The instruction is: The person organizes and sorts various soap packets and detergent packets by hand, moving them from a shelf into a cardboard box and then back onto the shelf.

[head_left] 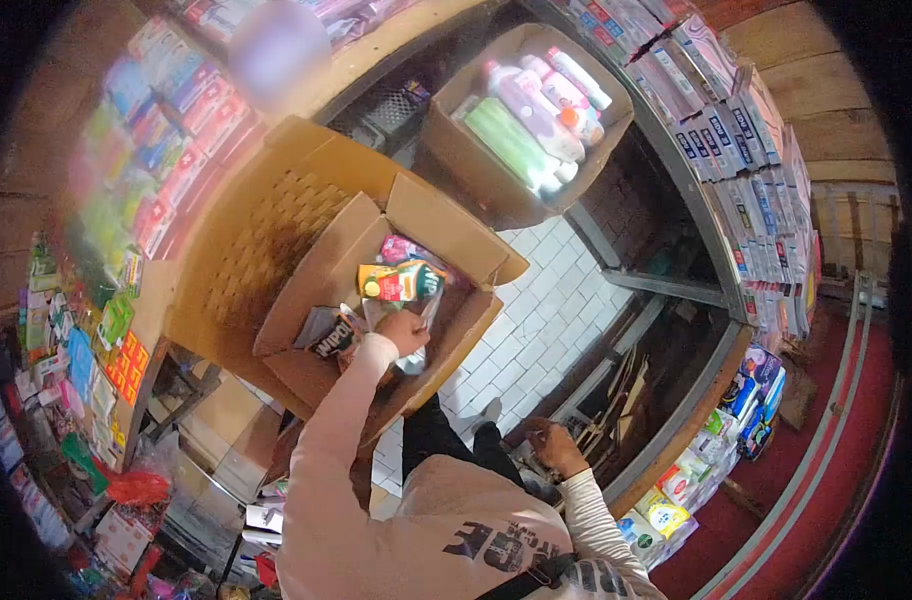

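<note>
Cardboard box point(446, 235) as landmark: left hand point(404, 330) inside, closed around yellow-green carton point(398, 282), long axis crosswise. Right hand point(554, 447) well apart, at lower shelf point(676, 420); grip indeterminable.

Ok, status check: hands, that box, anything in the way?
Left hand inside open cardboard box, on a clear packet. Right hand low at the shelf edge, grip unclear. Colourful packets crowd the box.

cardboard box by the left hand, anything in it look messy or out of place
Yes. The packets in the open cardboard box lie jumbled at mixed angles, not stacked. The left hand reaches in among them. The second box's bottles lie roughly side by side.
</note>
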`<state>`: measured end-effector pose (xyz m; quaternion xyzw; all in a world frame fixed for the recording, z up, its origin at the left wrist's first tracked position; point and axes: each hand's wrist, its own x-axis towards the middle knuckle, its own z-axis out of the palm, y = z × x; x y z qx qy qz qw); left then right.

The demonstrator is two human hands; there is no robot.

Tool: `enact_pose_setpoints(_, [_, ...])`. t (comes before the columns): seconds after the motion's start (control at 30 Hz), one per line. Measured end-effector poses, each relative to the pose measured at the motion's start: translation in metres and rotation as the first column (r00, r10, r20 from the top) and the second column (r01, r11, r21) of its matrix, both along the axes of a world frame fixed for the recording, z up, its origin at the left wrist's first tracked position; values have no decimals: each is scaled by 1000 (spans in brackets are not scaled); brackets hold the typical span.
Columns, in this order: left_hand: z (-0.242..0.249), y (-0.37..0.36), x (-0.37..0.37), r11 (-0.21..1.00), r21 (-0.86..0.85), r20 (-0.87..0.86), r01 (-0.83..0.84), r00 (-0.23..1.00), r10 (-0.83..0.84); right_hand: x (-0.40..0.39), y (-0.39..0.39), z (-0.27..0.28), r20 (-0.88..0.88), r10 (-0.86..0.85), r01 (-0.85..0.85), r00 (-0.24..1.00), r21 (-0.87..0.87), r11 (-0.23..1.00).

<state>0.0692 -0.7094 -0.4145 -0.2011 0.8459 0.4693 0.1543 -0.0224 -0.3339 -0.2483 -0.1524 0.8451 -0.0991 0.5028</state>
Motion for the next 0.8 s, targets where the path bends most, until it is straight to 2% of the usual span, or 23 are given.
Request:
enact_pose_setpoints(0.03, [21, -6, 6, 1000, 12, -31, -10, 999, 10, 1, 0, -4, -5, -12, 12, 1000, -45, 999])
enact_pose_setpoints(0.07, [78, -13, 4, 996, 76, 28, -47, 999, 45, -1, -10, 1, -21, 20, -21, 1000, -56, 998])
enact_pose_setpoints(0.17, [120, 1, 22, 986, 143, -209, -82, 972, 111, -7, -29, 0, 157, -170, 203, 973, -220, 954])
enact_pose_setpoints(0.2, [141, 9, 24, 993, 96, -213, -72, 973, 91, -11, -37, -5, 211, -198, 244, 957, -217, 945])
enact_pose_setpoints(0.27, [178, 25, 22, 999, 44, -250, 4, 968, 7, -20, -69, 7, 441, -343, 489, 829, -276, 828])
enact_pose_setpoints(0.3, [193, 32, 21, 997, 36, -283, 70, 957, -57, -27, -86, 17, 551, -392, 604, 737, -276, 748])
enact_pose_setpoints(0.37, [225, 46, 19, 973, 83, -376, 213, 911, -168, -46, -112, 38, 894, -367, 837, 255, -14, 547])
enact_pose_setpoints(0.4, [234, 60, 20, 953, 106, -364, 285, 903, -230, -58, -116, 39, 973, -227, 857, -34, 145, 495])
enact_pose_setpoints(0.43, [240, 74, 20, 925, 131, -355, 356, 888, -292, -65, -126, 56, 971, -217, 850, -103, 199, 487])
enact_pose_setpoints(0.5, [243, 99, 21, 852, 133, -411, 506, 811, -417, -75, -104, 47, 793, -578, 887, -191, 391, 244])
enact_pose_setpoints(0.53, [241, 117, 25, 835, 132, -420, 534, 793, -441, -79, -81, 26, 822, -569, 848, 28, 281, 449])
enact_pose_setpoints(0.57, [250, 124, 25, 797, 88, -346, 597, 769, -538, -82, -61, 5, 825, -509, 753, 244, 169, 636])
enact_pose_setpoints(0.6, [248, 135, 29, 780, 91, -359, 620, 751, -555, -81, -49, -2, 827, -526, 637, 198, 299, 710])
enact_pose_setpoints(0.63, [245, 143, 32, 760, 95, -375, 642, 731, -571, -73, -48, -3, 776, -525, 568, 350, 270, 777])
enact_pose_setpoints(0.67, [245, 143, 33, 763, 119, -399, 636, 734, -550, -68, -19, -18, 779, -395, 513, 486, 111, 851])
enact_pose_setpoints(0.73, [245, 140, 38, 766, 166, -440, 621, 742, -506, -59, -15, -5, 754, -560, 598, 343, 284, 749])
enact_pose_setpoints(0.8, [247, 138, 40, 790, 157, -434, 593, 760, -484, -51, -19, 24, 785, -567, 652, 250, 296, 698])
